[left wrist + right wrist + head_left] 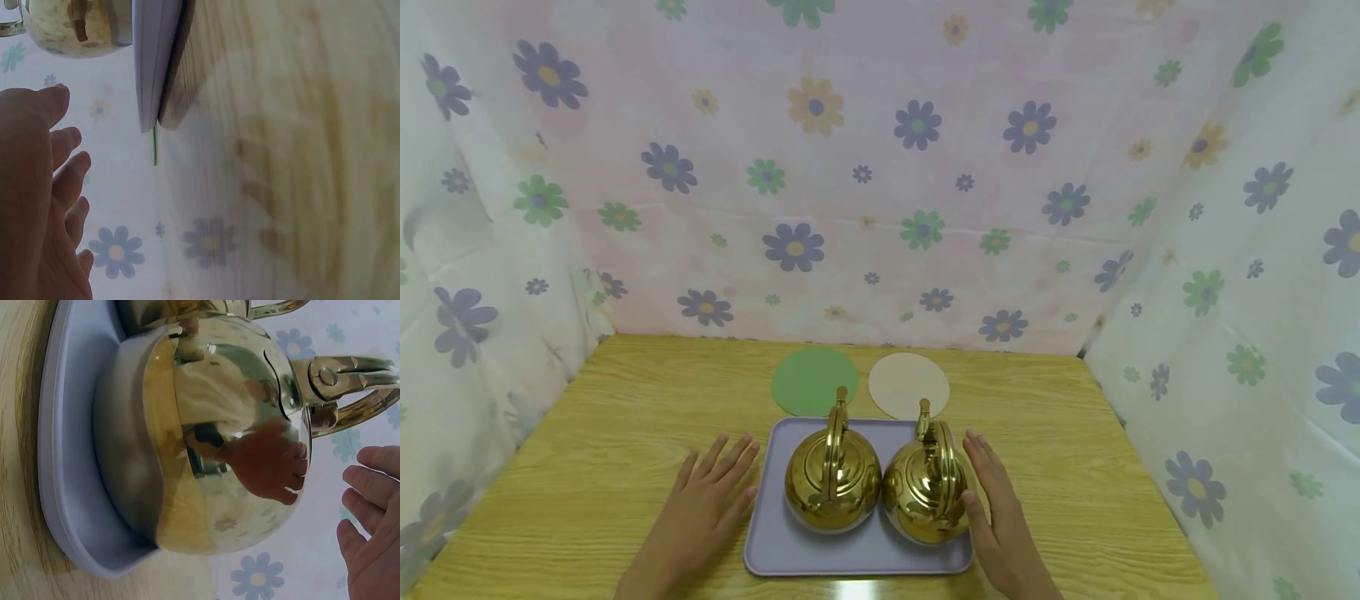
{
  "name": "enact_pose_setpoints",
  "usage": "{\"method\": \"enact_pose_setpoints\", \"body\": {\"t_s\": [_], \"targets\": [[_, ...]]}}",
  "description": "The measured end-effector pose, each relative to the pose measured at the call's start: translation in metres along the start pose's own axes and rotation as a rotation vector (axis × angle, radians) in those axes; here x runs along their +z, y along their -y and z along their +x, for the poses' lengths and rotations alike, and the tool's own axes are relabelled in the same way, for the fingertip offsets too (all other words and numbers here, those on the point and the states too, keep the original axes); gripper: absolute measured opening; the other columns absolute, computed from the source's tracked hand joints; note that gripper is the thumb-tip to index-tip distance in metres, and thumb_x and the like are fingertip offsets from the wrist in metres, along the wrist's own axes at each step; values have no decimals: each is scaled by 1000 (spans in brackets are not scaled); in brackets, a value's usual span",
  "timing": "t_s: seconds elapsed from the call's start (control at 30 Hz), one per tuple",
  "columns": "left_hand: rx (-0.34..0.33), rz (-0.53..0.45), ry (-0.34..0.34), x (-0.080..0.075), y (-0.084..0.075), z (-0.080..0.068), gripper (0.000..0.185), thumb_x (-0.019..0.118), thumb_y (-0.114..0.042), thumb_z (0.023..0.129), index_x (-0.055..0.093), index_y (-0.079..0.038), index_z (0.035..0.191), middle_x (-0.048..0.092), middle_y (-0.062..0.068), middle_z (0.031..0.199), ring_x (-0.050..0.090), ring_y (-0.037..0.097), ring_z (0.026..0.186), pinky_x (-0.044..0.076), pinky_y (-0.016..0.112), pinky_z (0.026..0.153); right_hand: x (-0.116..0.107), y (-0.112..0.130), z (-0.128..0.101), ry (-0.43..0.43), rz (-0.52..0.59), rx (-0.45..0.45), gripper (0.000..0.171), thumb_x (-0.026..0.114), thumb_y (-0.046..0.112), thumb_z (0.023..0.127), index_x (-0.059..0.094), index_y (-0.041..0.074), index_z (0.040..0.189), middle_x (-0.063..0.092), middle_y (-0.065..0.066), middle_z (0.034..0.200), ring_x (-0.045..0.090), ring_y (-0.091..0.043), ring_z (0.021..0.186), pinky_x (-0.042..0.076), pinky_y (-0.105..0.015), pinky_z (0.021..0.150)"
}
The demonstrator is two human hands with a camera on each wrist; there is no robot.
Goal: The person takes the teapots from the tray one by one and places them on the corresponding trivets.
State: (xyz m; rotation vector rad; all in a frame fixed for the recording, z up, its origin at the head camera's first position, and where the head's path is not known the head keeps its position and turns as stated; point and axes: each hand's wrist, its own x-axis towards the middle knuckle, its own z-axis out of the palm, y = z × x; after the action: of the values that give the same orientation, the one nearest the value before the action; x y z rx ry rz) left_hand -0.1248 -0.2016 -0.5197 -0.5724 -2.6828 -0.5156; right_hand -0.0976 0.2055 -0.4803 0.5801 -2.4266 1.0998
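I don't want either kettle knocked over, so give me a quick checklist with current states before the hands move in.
1. Both kettles upright on the tray: ok, left kettle and right kettle stand side by side.
2. Handles raised and reachable: ok.
3. Left hand free: ok, open, flat on the table beside the tray.
4. Right hand free: ok, open beside the right kettle; whether it touches it, cannot tell.
5. Green mat and beige mat bare: ok.
6. Kettles empty or filled: cannot tell.
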Motion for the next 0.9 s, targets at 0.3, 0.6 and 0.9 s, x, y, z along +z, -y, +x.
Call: {"method": "enact_pose_setpoints", "body": {"t_s": [0.3,0.6,0.9], "targets": [[29,-2,8,6,-4,2,53,60,-29,101,51,-11,150,50,10,155,39,41,145,2,48,128,3,10,5,-28,65,-32,59,50,-7,98,40,5,156,44,-10,158,33,-16,150,17,-16,121],[5,-60,27,8,-9,3,58,69,-27,96,53,-11,149,52,7,153,41,45,142,14,57,125,9,19,6,-97,149,51,53,46,-10,101,49,9,150,58,-7,143,49,-13,129,39,-18,105],[-3,-88,43,12,-9,5,56,69,-25,96,55,-11,148,52,6,153,40,46,143,18,61,122,8,29,9,-176,513,154,37,44,-10,103,57,-7,137,67,-8,131,62,-8,121,50,-20,100]]}}
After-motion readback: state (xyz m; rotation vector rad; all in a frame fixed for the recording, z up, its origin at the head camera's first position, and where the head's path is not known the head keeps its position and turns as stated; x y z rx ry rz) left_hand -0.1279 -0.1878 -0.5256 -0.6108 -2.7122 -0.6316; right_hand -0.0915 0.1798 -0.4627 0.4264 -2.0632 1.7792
